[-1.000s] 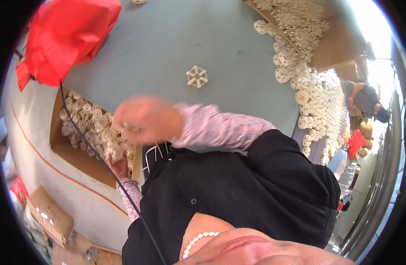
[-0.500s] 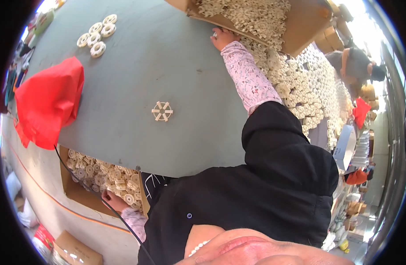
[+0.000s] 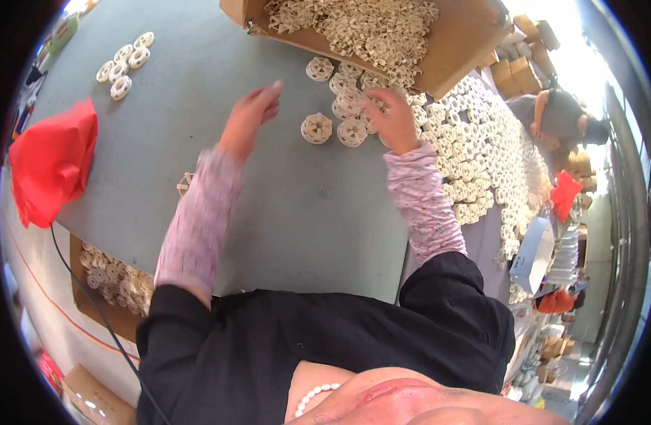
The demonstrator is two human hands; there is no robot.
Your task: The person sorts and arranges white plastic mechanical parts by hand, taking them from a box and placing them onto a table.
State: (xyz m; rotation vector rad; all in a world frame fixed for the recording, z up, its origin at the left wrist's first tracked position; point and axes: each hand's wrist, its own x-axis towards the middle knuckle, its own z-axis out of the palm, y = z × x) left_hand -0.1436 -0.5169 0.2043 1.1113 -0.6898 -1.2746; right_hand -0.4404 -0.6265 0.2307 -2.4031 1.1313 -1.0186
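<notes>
- L hand [image 3: 253, 117]: blurred; can't tell if grip pinches anything.
- R hand [image 3: 396, 119]: at R side of cream spoked wheels [image 3: 316, 129]; can't tell if pinching one.
- Wheels mostly btwn hands, R nearer; round, no long axis.
- Carton [image 3: 467, 49] edge just beyond; grey surface [image 3: 304, 234] runs back twd black top [image 3: 354, 329].

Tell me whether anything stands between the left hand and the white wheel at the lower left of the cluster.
Nothing visible: only grey tabletop lies between the left hand and that white wheel; the right hand is off to its right.
</notes>
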